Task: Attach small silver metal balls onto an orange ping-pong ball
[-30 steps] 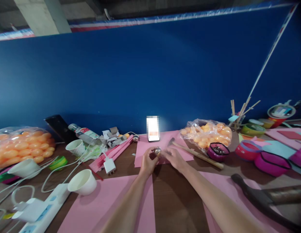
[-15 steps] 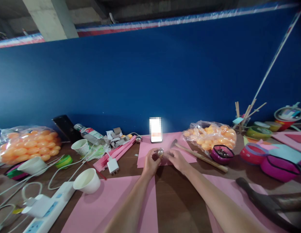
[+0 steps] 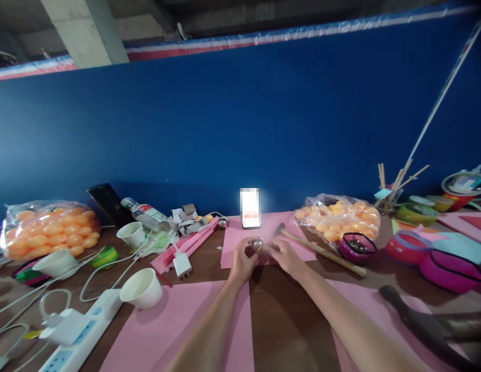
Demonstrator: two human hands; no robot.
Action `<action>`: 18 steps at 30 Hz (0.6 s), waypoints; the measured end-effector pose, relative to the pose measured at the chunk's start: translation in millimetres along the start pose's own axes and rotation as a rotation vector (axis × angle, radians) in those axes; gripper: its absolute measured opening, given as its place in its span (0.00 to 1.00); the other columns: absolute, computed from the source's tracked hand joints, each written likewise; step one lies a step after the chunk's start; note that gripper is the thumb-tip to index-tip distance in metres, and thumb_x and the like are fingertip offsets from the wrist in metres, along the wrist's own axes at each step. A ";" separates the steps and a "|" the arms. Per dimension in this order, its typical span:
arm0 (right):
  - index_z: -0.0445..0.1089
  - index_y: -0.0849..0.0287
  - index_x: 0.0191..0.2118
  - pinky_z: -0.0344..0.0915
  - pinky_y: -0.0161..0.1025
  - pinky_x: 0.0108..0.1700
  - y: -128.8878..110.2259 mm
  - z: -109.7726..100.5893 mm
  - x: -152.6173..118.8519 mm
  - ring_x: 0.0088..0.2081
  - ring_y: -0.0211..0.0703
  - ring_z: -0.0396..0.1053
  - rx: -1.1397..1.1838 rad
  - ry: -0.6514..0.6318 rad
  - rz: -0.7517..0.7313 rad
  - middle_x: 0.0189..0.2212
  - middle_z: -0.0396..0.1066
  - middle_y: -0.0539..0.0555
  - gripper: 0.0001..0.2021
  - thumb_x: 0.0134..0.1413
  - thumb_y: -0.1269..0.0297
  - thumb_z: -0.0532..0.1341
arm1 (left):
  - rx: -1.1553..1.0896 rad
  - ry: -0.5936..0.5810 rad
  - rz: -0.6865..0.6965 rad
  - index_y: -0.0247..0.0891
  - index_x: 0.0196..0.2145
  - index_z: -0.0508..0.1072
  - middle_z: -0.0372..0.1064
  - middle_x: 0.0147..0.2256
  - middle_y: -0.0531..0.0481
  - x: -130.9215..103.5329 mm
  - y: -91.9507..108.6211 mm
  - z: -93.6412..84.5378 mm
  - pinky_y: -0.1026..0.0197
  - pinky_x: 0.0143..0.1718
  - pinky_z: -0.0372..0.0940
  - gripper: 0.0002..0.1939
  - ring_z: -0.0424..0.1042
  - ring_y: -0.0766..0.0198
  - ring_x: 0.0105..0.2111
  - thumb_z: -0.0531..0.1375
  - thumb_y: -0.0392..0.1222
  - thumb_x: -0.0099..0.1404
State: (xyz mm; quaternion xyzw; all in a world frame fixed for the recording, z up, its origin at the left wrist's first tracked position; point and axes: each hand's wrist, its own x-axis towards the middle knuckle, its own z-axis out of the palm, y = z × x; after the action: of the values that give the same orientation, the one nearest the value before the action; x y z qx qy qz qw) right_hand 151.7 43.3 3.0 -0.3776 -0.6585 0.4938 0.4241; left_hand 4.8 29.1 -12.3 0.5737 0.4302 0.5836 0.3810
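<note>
My left hand [image 3: 241, 262] is closed around a small shiny metal ball [image 3: 258, 242], thumb and fingers on its sides, just above the table. Close on its right is my right hand [image 3: 286, 258], fingers drawn together toward the ball. Its fingertips look blurred, and what they pinch, if anything, cannot be made out. Beneath and beyond both hands lies a sheet of pink paper [image 3: 230, 253]. A lit phone [image 3: 250, 209] stands upright behind them. To the right, a wooden-handled hammer [image 3: 326, 252] rests on the table, partly on the paper.
Bags of orange balls [image 3: 50, 232] stand left and right. A purple bowl [image 3: 356, 249] holds small dark bits. A white cup [image 3: 141, 289], a power strip [image 3: 87, 330] with cables and a charger [image 3: 182, 264] lie left. A large dark tool [image 3: 407, 315] lies front right.
The whole view has shifted slightly, so things appear a little further right. Both hands keep nearly the same pose around the metal ball.
</note>
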 end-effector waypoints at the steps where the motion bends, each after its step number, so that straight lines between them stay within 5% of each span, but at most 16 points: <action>1: 0.69 0.63 0.32 0.62 0.38 0.37 -0.2 0.1 0.0 0.32 0.43 0.67 -0.001 0.002 0.000 0.29 0.71 0.54 0.16 0.48 0.53 0.57 | -0.002 -0.002 -0.002 0.34 0.38 0.68 0.69 0.38 0.43 0.1 -0.4 -0.1 0.59 0.39 0.64 0.17 0.70 0.61 0.36 0.63 0.37 0.49; 18: 0.69 0.64 0.30 0.62 0.38 0.35 1.9 -0.4 1.6 0.31 0.43 0.67 0.008 0.026 0.029 0.27 0.71 0.54 0.19 0.45 0.49 0.58 | -0.012 0.008 0.005 0.35 0.38 0.69 0.69 0.38 0.44 0.8 -1.9 0.6 0.59 0.38 0.65 0.17 0.70 0.62 0.36 0.62 0.35 0.48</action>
State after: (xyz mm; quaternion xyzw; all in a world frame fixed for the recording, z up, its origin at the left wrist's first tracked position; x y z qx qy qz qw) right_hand 151.7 45.3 1.5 -0.3917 -0.6454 0.4977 0.4270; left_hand 5.2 30.5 -13.8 0.5703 0.4269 0.5892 0.3812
